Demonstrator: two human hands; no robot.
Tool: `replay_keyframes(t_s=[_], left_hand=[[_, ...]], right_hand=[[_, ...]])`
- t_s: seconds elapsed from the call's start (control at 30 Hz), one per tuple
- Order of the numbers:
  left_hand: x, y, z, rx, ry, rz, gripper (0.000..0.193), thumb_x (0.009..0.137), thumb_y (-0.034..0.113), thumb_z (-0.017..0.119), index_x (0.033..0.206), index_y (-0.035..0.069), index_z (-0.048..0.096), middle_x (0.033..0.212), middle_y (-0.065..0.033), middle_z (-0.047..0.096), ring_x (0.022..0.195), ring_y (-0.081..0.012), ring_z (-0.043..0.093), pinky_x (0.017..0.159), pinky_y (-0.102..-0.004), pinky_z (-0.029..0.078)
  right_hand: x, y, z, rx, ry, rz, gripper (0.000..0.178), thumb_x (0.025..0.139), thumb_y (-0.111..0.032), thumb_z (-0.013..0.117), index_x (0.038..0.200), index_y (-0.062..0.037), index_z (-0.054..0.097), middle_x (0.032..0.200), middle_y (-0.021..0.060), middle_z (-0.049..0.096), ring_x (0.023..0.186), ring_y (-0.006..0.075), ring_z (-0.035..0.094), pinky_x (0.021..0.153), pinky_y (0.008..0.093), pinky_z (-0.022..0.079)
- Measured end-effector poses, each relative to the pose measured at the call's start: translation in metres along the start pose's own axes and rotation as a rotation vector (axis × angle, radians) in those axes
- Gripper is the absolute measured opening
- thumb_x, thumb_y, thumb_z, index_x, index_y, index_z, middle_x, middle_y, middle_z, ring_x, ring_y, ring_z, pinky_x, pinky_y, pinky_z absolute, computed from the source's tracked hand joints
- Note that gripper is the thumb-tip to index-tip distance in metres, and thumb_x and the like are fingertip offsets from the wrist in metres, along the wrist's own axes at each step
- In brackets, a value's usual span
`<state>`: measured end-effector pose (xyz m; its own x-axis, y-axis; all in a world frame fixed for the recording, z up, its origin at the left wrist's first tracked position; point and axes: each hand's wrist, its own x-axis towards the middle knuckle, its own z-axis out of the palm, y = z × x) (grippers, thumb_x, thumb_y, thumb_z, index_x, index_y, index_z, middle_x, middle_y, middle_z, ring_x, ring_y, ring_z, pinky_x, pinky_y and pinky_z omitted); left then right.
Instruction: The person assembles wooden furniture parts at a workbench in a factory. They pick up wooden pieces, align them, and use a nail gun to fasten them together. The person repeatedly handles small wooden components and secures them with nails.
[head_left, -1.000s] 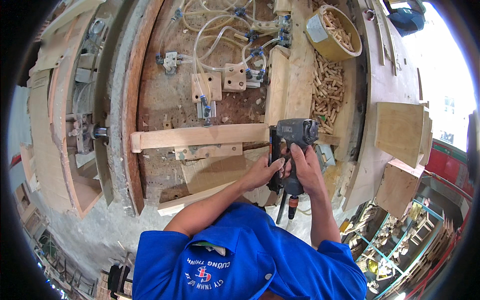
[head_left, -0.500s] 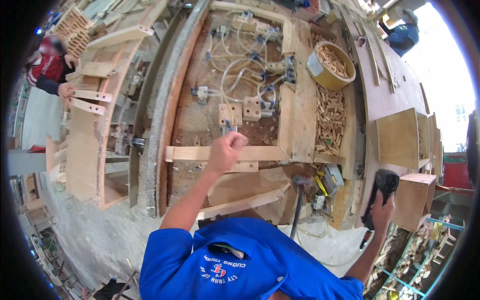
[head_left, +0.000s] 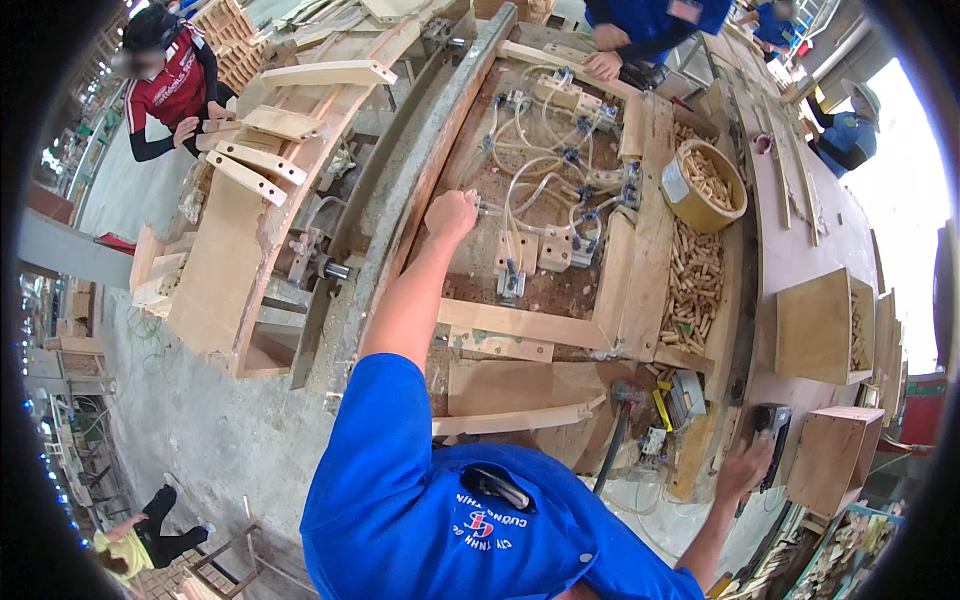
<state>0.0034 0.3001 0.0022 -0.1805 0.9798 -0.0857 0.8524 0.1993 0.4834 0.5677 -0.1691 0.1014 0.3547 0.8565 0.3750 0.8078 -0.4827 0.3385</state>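
Observation:
My left hand (head_left: 452, 215) is closed at the left side of the wooden frame, over a small fitting at the end of the clear air tubes (head_left: 515, 190); what its fingers grip is hidden. Two pneumatic clamps with wooden blocks (head_left: 535, 248) stand inside the frame, just right of that hand. A pale wooden bar (head_left: 520, 323) runs along the frame's near side. Over at the right, my right hand (head_left: 743, 466) is beside a black power tool (head_left: 770, 440) on the table edge, its fingers apart and slightly blurred.
A yellow round tub (head_left: 708, 188) of dowels sits above a trough of loose dowels (head_left: 692, 285). Wooden boxes (head_left: 815, 325) stand at the right. A hammer (head_left: 624, 395) leans near me. Co-workers are at the far side (head_left: 655, 30) and left (head_left: 175, 85), by shaped wooden pieces (head_left: 262, 160).
My left hand has moved from the wooden bar up and left to the tube fitting. My right hand has loosened from the black tool. The view has shifted; a far co-worker's arms now show.

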Motion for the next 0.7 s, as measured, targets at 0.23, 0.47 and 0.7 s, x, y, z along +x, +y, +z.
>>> replay_keyframes(t_s=[0.23,0.47,0.7], left_hand=[[-0.062,-0.036,-0.011,-0.001,-0.221,0.264,0.05,0.104,0.049,0.059,0.09,0.003,0.071,0.093,-0.0261,0.073,0.091,-0.0483,0.07,0.08,-0.0579,0.053],[-0.128,-0.061,-0.01,0.138,-0.205,0.674,0.048,0.104,0.041,0.059,0.082,0.001,0.071,0.085,-0.0236,0.071,0.085,-0.0461,0.068,0.077,-0.0584,0.052],[-0.152,-0.036,-0.003,0.289,-0.306,0.803,0.055,0.107,0.047,0.051,0.084,0.006,0.079,0.09,-0.02,0.076,0.094,-0.0407,0.068,0.089,-0.0542,0.049]], right_hand=[[-0.131,-0.094,-0.036,0.122,-0.869,0.297,0.033,0.102,-0.019,0.061,0.13,-0.0007,0.066,0.122,0.0227,0.071,0.114,0.0393,0.067,0.093,0.0556,0.051],[-0.11,-0.091,-0.06,0.219,-0.634,0.13,0.038,0.096,-0.028,0.072,0.124,-0.0025,0.069,0.12,0.0195,0.07,0.117,0.039,0.064,0.097,0.054,0.048],[-0.091,-0.119,-0.068,0.464,-0.449,0.168,0.039,0.093,-0.03,0.073,0.121,-0.0029,0.07,0.12,0.0211,0.069,0.113,0.0424,0.065,0.096,0.0529,0.049]])
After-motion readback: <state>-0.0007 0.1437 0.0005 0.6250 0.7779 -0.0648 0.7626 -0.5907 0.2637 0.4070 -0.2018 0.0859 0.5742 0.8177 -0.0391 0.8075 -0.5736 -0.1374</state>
